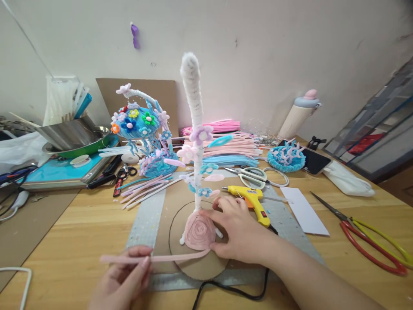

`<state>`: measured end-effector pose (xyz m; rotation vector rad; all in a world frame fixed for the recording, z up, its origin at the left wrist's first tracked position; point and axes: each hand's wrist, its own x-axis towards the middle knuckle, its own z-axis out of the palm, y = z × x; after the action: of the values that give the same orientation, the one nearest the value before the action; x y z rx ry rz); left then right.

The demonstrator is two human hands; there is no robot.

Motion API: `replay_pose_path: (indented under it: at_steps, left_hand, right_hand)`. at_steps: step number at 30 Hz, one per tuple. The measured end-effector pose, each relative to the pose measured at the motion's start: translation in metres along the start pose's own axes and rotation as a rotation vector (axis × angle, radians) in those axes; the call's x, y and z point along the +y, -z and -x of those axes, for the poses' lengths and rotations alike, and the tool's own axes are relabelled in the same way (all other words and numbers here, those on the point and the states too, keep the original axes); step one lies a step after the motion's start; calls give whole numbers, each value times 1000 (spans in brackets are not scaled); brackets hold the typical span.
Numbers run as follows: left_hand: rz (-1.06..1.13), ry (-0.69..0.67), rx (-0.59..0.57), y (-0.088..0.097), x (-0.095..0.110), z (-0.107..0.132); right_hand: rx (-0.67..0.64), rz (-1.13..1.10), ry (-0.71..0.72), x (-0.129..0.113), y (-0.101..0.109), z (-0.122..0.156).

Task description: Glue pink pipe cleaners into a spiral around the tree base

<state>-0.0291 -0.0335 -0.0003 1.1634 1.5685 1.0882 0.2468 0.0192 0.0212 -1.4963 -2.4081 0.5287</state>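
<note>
My left hand (pixel 124 275) pinches a pale pink pipe cleaner (pixel 174 258) between thumb and fingers, its free end sticking out to the left. The strip runs right to a pink coiled mound (pixel 200 232) on a round cardboard base (pixel 200 269). My right hand (pixel 238 228) grips the mound's right side, thumb low by the strip and fingers near the top. From the mound rises a white fuzzy stem (pixel 193 103), upright, with purple, pink and blue flowers (pixel 201 135) and leaves on it.
A yellow glue gun (pixel 253 200) lies right of the stem, its black cord looping in front. Red-and-yellow scissors (pixel 371 241) are at the right, white-handled scissors (pixel 250 176) behind. A decorated blue flower piece (pixel 138 122) stands back left, near pipe cleaner bundles (pixel 232 146). A cutting mat (pixel 142 228) lies underneath.
</note>
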Motion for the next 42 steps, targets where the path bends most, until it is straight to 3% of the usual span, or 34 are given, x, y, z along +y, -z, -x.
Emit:
replay_pose_path:
  at_steps: [2,4,7,9,12,14,16,20,22,25,28,31,36,42]
  left_hand:
    - [252,224,11,-1,6,-6]
    - [381,265,10,-2,14,-13]
    - [445,212,106,0,26,-24]
    - [416,167,228,3,33,-32]
    - [214,15,429,10,45,-43]
    - [-17,-148,492,14,54,-47]
    - [-350,-338,402,17,60,-45]
    - [-1038,-810,-20,9,61,-21]
    - [-1160,-1140,-92,-5,55,-6]
    - [-1227,-1353,-414,-34,45,9]
    - [-1248,-1269,-421,-57,34,13]
    - [-1252,-1233,-355,-65,24,12]
    - [-1269,-1073,-235,-60,16,10]
    - [-1249,-870,-224,-52,23,4]
  right_hand:
    - [5,-1,4,0,0,0]
    - [11,-2,7,0,0,1]
    - [14,-8,6,-1,1,1]
    - [10,-13,8,-1,1,0]
    - [8,-12,8,-1,1,-1]
    - [9,-12,6,-1,2,-1]
    - [11,-17,7,-1,2,-2]
    - [18,-15,13,-1,2,-2]
    - [26,-1,16,-1,1,-1]
    - [32,15,18,-1,1,0]
    - [30,13,20,-1,1,0]
    - [37,5,20,-1,1,0]
    - [52,6,23,0,0,0]
    - [51,-2,-7,-2,-5,-1]
